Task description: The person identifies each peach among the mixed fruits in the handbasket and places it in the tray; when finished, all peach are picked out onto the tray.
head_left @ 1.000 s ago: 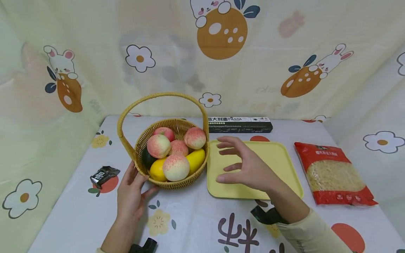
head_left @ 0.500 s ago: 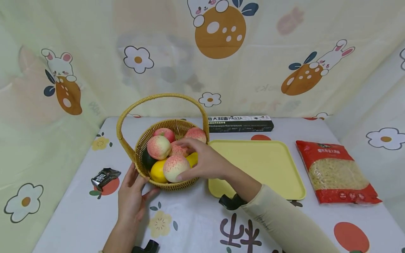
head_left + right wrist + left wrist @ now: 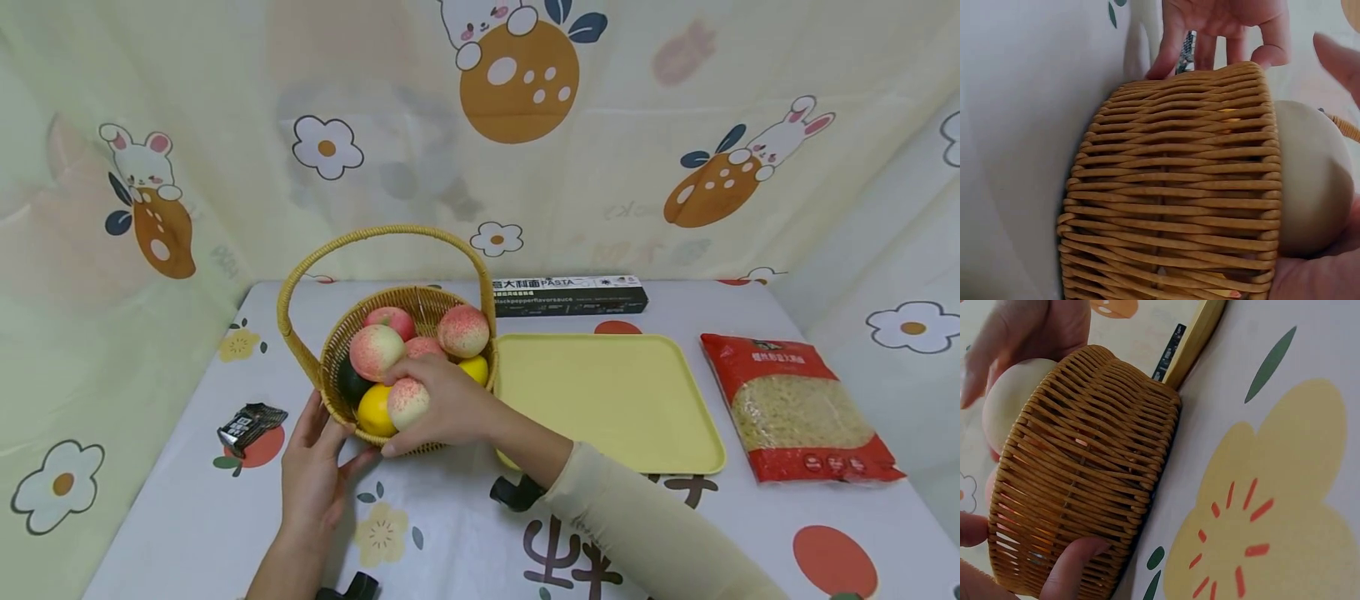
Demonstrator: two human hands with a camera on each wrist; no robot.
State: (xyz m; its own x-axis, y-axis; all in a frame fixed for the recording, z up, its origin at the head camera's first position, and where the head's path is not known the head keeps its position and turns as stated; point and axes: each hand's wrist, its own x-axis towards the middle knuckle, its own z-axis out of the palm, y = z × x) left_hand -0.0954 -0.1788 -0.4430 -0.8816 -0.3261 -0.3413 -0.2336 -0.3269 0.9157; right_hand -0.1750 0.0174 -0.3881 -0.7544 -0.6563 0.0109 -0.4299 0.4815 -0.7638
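Note:
A wicker basket [image 3: 420,297] holding several peaches, yellow fruits and a dark fruit stands left of centre in the head view. My left hand [image 3: 311,475] grips its lower left side, the thumb [image 3: 1072,569] lying against the weave in the left wrist view. My right hand [image 3: 450,404] reaches over the front rim, fingers and thumb curved round the front peach [image 3: 407,403]. That peach [image 3: 1310,178] bulges past the rim in the right wrist view. Behind it are another peach [image 3: 377,352] and a yellow fruit [image 3: 375,410].
A yellow tray [image 3: 607,400] lies right of the basket, with a red pasta bag [image 3: 798,408] beyond it. The black pasta box [image 3: 570,297] is at the back edge. A small black packet [image 3: 247,427] lies left of the basket.
My right hand has moved left from above the tray to the basket's front peach, its fingers now round it. My left hand stays on the basket, which has hardly moved.

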